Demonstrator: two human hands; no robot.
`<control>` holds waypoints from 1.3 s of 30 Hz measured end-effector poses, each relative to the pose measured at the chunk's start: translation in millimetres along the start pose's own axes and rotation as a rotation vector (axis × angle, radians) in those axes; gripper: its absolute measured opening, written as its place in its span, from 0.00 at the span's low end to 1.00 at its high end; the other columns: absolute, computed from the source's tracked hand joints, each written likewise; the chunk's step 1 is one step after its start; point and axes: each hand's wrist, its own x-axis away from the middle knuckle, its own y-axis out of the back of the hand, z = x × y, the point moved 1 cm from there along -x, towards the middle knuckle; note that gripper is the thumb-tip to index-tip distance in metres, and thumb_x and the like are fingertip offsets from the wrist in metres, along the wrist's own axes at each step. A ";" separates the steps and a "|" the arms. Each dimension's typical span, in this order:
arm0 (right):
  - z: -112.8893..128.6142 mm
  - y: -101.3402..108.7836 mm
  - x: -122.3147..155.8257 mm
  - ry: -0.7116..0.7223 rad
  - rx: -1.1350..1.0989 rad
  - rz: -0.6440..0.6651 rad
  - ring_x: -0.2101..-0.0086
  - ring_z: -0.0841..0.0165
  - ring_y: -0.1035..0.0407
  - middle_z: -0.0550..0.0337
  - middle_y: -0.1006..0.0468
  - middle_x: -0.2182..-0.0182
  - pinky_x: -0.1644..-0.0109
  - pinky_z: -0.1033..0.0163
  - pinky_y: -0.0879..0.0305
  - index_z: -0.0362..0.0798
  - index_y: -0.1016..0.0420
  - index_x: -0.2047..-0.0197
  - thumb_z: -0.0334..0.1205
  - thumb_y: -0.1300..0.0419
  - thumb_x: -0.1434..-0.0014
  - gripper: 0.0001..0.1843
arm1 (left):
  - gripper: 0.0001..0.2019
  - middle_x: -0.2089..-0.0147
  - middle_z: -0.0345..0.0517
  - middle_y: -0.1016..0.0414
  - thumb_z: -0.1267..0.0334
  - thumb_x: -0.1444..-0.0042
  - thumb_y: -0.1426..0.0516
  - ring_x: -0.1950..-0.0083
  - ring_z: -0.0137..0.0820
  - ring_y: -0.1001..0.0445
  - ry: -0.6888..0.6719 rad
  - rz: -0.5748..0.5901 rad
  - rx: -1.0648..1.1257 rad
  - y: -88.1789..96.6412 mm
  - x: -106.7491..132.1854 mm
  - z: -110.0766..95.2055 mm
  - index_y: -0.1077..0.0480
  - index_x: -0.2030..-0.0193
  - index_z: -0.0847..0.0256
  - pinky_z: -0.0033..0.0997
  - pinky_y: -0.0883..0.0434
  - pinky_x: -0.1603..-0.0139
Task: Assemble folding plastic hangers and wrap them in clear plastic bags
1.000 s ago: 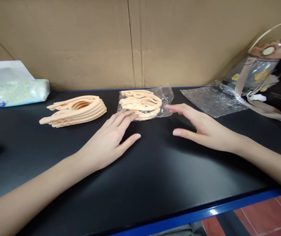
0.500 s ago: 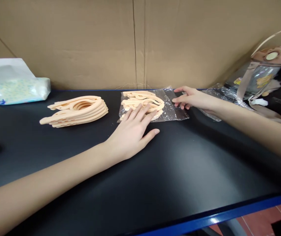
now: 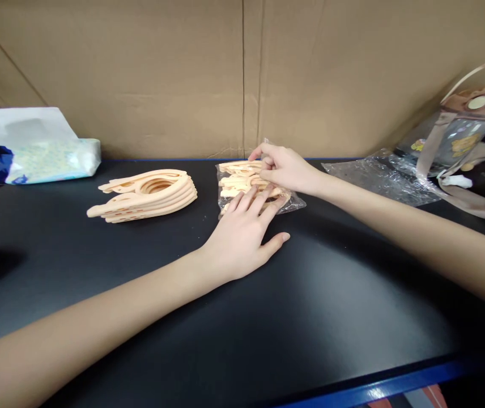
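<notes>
A clear plastic bag [image 3: 294, 202] holding several peach-coloured plastic hangers [image 3: 236, 177] lies at the back middle of the black table [image 3: 268, 317]. My left hand [image 3: 242, 235] rests on the table with its fingers stretched flat onto the bag's near edge. My right hand [image 3: 283, 168] lies over the top of the bag, its fingers pinched on the bag's flap at the far edge. A loose stack of the same peach hangers [image 3: 147, 194] sits to the left, apart from both hands.
A tissue pack [image 3: 51, 160] lies at the back left. Empty clear bags [image 3: 378, 175] and a strapped transparent bottle [image 3: 459, 133] sit at the back right. A cardboard wall [image 3: 242, 73] closes the back. The table's blue front edge [image 3: 395, 386] runs along the bottom.
My right hand has moved left from the bag's right end onto the bagged hangers, folding the flap over. My left hand has stayed on the bag's near edge. The camera has shifted slightly.
</notes>
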 end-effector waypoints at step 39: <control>-29.8 -18.6 -25.1 0.148 0.260 0.287 0.28 0.52 0.59 0.46 0.54 0.26 0.25 0.43 0.60 0.39 0.49 0.25 0.65 0.57 0.33 0.45 | 0.16 0.46 0.57 0.24 0.66 0.34 0.48 0.42 0.45 0.27 -0.075 -0.175 -0.111 7.7 1.6 -8.4 0.31 0.43 0.71 0.43 0.28 0.40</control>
